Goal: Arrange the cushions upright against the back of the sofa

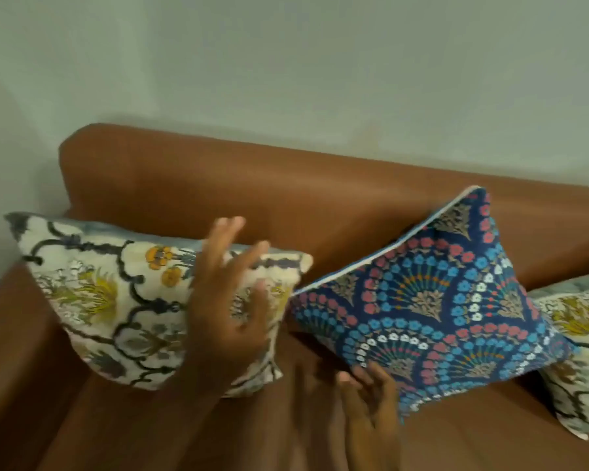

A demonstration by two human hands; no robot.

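Observation:
A cream floral cushion (116, 300) leans against the back of the brown sofa (286, 185) at its left corner. My left hand (225, 307) is in front of this cushion's right part, fingers spread, holding nothing. A dark blue patterned cushion (432, 300) stands tilted on one corner against the sofa back in the middle. My right hand (368, 402) is open at this cushion's lower left edge, fingertips touching it. A second cream floral cushion (582, 351) lies at the right edge, partly behind the blue one.
The sofa's left armrest (11, 334) rises beside the first cushion. A pale wall (286, 62) stands behind the sofa back. The brown seat (252, 436) runs along the front.

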